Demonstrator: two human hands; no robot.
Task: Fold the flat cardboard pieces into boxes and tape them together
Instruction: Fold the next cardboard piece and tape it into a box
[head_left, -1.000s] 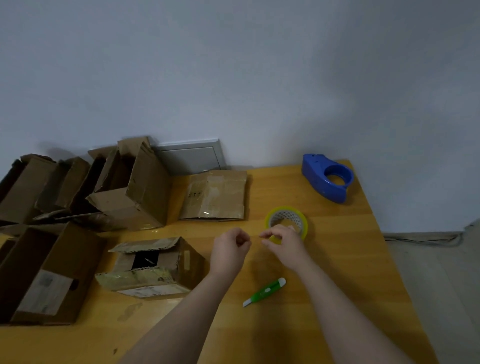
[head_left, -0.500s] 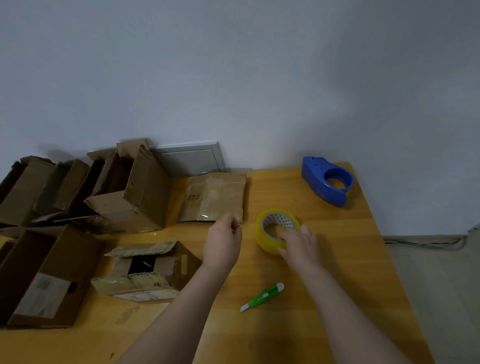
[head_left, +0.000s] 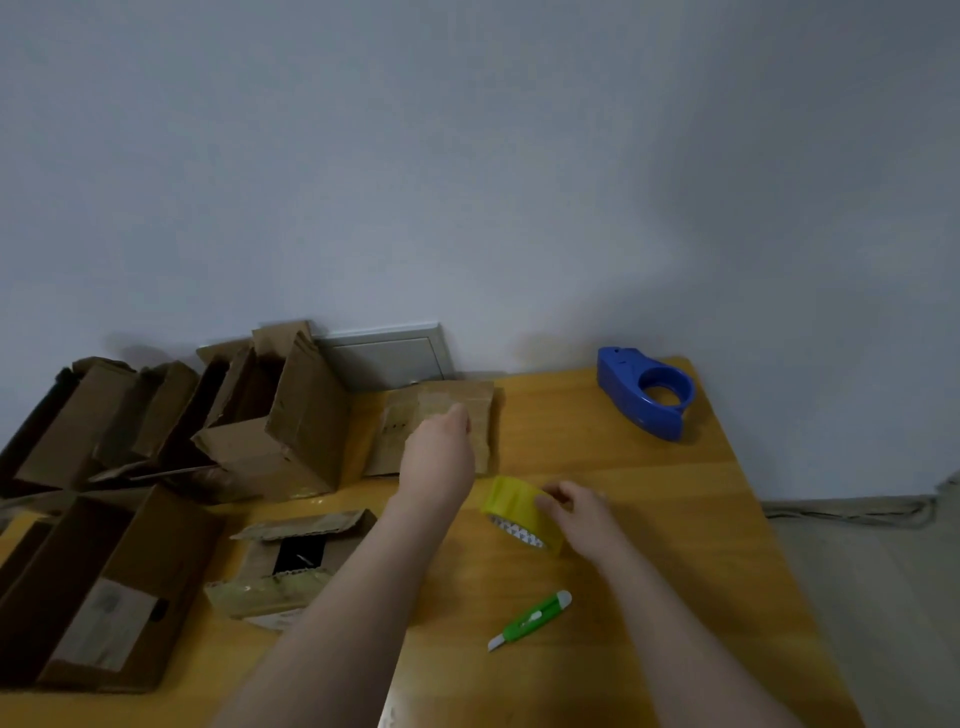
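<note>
Now yellow tape roll (head_left: 521, 513) tilted in right hand (head_left: 581, 512), left hand (head_left: 440, 457) over flat cardboard (head_left: 435, 415)

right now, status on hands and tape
Left hand open, reaching over flat brown cardboard piece. Right hand gripping yellow tape roll, tilted. Green utility knife nearby, clear.

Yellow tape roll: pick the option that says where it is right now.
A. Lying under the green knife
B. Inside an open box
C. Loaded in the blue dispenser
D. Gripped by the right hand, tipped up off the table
D. The right hand grips the yellow tape roll, which is tilted on edge, apart from the empty blue dispenser and the green knife.
</note>
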